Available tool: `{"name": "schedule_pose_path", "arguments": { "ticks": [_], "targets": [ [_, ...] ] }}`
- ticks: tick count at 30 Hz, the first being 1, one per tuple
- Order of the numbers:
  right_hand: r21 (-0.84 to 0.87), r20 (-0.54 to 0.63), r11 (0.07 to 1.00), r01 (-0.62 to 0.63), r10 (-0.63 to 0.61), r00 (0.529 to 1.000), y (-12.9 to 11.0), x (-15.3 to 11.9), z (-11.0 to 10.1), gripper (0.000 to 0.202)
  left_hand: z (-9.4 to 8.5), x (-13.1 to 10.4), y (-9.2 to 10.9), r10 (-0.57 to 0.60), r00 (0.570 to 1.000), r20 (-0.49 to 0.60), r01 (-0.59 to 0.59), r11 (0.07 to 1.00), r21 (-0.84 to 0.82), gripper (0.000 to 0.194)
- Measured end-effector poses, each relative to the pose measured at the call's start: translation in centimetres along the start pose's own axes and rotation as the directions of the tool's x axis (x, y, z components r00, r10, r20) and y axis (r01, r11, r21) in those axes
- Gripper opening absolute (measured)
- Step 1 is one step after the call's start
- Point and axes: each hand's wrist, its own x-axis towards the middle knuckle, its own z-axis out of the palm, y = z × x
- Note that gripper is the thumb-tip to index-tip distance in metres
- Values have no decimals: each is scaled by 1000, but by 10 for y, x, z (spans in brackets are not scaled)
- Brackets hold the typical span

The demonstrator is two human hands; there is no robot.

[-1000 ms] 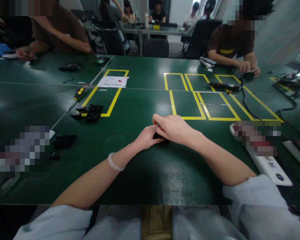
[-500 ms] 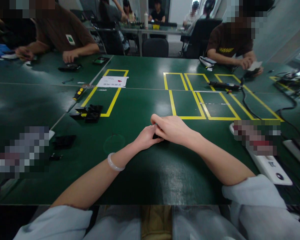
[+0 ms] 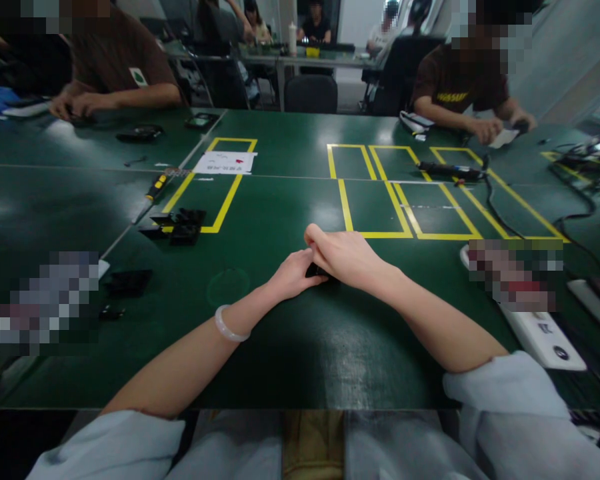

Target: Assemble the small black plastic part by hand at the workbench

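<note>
Hardly changed, the left hand [image 3: 291,275] and right hand [image 3: 351,257] close narrowly around a small, mostly hidden black object [image 3: 314,270] at twelve o'clock over the green table [image 3: 280,360], suggesting handling continues.

Overall exposure is running dim and cool. Light is reflecting as a pale glare patch on the green tabletop [image 3: 290,360], with fainter sheen at left. Shadow is darkening the gap beneath the hands. Wide-angle distortion is stretching the edges; background is appearing soft; mosaic blocks are obscuring several areas.
</note>
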Motion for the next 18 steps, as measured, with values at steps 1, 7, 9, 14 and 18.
{"name": "schedule_pose_path", "arguments": {
  "ticks": [1,7,9,14,18],
  "targets": [
    [5,-2,1000,0,0,1000,-1,-1,-1,27,0,0,0,2,1000,-3,-2,1000,-4,32],
    [-49,28,998,-27,28,999,-4,0,-4,35,1,-2,0,-3,1000,-16,3,1000,15,37],
    [-79,39,996,-43,47,998,-3,1,-2,36,0,-2,0,-14,1000,-9,15,1000,28,37],
    [-59,39,998,-24,26,999,-3,3,-1,30,0,0,1,-24,1000,-3,24,1000,-5,31],
    [-20,57,1000,-11,13,998,-5,1,-6,27,1,0,-2,-1,1000,-27,0,999,-39,30]
  ]
}}
